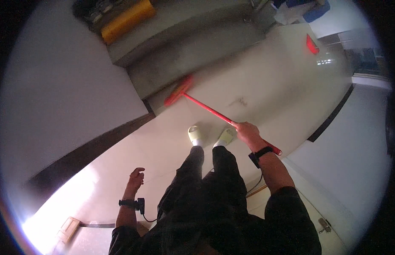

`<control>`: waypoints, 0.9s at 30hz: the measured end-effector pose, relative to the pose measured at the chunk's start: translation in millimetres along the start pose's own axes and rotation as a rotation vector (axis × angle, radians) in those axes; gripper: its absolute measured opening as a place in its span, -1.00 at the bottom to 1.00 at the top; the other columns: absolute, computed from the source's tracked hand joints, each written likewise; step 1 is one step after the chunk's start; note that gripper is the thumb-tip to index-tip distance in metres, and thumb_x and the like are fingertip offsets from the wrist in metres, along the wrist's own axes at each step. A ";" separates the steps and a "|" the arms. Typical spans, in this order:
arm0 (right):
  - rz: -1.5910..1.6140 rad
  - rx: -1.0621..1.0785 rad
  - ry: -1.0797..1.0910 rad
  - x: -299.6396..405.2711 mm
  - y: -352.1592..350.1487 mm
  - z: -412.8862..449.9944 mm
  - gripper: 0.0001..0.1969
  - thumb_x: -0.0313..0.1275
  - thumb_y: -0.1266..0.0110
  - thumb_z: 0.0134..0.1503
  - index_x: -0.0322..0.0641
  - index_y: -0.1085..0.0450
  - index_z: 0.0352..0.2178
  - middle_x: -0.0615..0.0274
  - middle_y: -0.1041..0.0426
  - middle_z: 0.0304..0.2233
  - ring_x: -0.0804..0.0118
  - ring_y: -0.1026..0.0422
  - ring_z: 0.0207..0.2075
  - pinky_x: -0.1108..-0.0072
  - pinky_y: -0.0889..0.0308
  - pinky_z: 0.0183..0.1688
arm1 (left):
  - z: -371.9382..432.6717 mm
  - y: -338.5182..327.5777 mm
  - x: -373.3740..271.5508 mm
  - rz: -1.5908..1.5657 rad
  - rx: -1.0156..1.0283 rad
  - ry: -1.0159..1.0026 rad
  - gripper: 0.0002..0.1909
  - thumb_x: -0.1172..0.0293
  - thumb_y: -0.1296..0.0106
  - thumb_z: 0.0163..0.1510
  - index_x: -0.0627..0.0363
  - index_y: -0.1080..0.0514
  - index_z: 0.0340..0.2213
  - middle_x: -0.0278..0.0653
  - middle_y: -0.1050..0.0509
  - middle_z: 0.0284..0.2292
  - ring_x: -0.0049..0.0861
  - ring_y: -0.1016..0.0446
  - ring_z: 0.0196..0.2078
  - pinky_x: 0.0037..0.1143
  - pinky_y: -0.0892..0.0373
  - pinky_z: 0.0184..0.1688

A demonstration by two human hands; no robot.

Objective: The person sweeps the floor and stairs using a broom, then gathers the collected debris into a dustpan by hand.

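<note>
A red broom point(210, 110) slants across the view, its long handle held in my right hand point(247, 132). The handle's end sticks out behind my right wrist. The blurred broom head point(179, 91) lies at the floor beside the base of a grey sofa-like piece, beyond my feet. My left hand point(137, 178) hangs over the floor at the lower left with fingers loosely bent and nothing in it. A small patch of dark debris point(240, 102) lies on the pale floor point(267, 83), right of the broom handle. Each wrist wears a strapped device with a cable.
A red dustpan point(312, 44) stands on the floor at the upper right. The grey sofa-like piece point(191, 47) has a yellow item point(129, 20) on top. White and blue bags point(299, 11) are farther back. Walls with dark skirting point(333, 113) run along both sides; a door point(328, 232) is lower right.
</note>
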State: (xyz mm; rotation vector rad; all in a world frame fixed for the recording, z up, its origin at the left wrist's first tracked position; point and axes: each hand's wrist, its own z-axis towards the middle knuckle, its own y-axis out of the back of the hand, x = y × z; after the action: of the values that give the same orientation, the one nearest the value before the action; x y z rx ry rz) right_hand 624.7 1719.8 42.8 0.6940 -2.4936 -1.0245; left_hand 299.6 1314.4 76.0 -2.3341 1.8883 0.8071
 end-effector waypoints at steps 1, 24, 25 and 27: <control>-0.007 -0.022 0.018 7.7 -0.9 -0.8 -0.66 -0.40 0.18 -0.03 0.03 -0.24 -0.16 0.04 -0.41 -0.47 0.06 -0.40 -0.39 0.30 -0.32 -0.36 | -0.1 3.3 3.3 -0.022 -0.010 -0.005 -0.74 0.41 0.17 -0.08 0.08 -0.33 -0.27 -0.40 -0.25 -0.66 -0.68 -0.26 -0.63 -0.61 -0.30 -0.59; -0.263 0.020 0.037 -92.0 86.8 -108.7 -0.66 -0.45 0.17 -0.03 0.13 -0.26 -0.17 0.13 -0.39 -0.56 0.16 -0.41 -0.47 0.34 -0.32 -0.44 | -15.3 -5.1 -63.3 0.172 0.082 -0.018 -0.72 0.43 0.18 -0.09 0.08 -0.32 -0.26 -0.38 -0.26 -0.64 -0.66 -0.26 -0.62 -0.60 -0.29 -0.58; -0.298 0.039 0.051 -86.2 81.6 -93.0 -0.67 -0.46 0.18 -0.03 0.14 -0.27 -0.18 0.13 -0.39 -0.55 0.17 -0.42 -0.47 0.35 -0.33 -0.44 | -15.1 -4.1 -65.0 0.191 0.081 -0.009 -0.72 0.43 0.18 -0.09 0.08 -0.32 -0.26 -0.38 -0.26 -0.64 -0.66 -0.26 -0.62 -0.60 -0.29 -0.58; -0.290 0.071 0.060 -93.2 75.9 -68.1 -0.67 -0.44 0.19 -0.01 0.14 -0.27 -0.17 0.13 -0.39 -0.55 0.17 -0.42 -0.48 0.36 -0.34 -0.45 | -15.9 -5.7 -67.4 0.104 0.097 0.017 -0.72 0.42 0.17 -0.09 0.08 -0.32 -0.26 -0.38 -0.26 -0.63 -0.66 -0.25 -0.63 -0.61 -0.28 -0.60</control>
State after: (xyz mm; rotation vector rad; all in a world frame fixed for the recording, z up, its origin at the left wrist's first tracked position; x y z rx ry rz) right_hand 711.2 1781.4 131.2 1.1170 -2.4344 -0.9964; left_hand 302.2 1371.4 115.6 -2.2099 2.0223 0.6882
